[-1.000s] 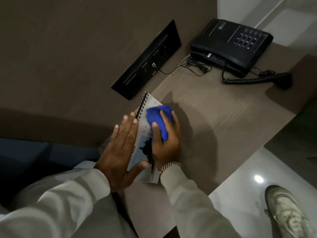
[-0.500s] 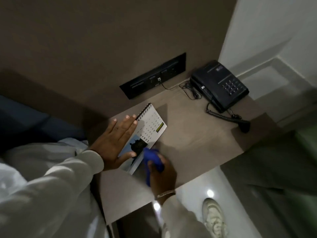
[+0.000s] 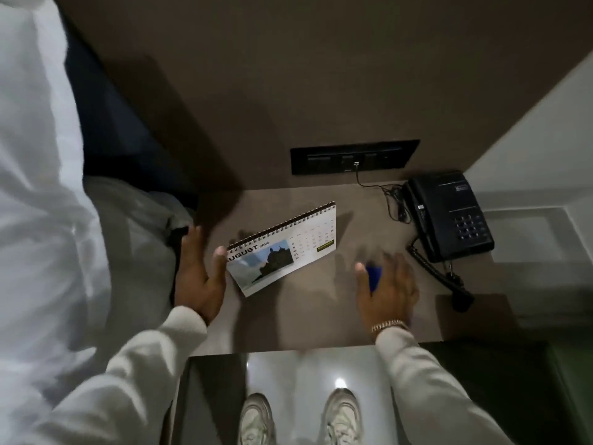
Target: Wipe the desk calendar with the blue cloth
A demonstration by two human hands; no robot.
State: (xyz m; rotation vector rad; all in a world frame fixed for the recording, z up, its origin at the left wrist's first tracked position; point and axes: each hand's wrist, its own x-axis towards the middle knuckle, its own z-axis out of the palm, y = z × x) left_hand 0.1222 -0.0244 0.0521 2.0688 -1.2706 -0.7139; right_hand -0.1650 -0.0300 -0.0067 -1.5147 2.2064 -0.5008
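Observation:
A spiral-bound desk calendar (image 3: 288, 248) showing August, with a photo on its left half, stands tilted on the brown table (image 3: 314, 319). My left hand (image 3: 199, 274) grips its left end, thumb on the front face. My right hand (image 3: 386, 290) rests on the table to the right of the calendar, apart from it, with the blue cloth (image 3: 373, 276) bunched under its fingers. Both hands are motion-blurred.
A black telephone (image 3: 449, 216) with a coiled cord (image 3: 430, 261) sits at the table's right end. A black socket panel (image 3: 354, 157) is set in the wall behind, with a thin cable. A white bed (image 3: 41, 187) lies at left. My shoes (image 3: 341, 415) stand on the glossy floor.
My right hand with the cloth has left the calendar and moved right onto the table. My left hand shifted from pressing the calendar flat to holding its left end; the calendar now stands up.

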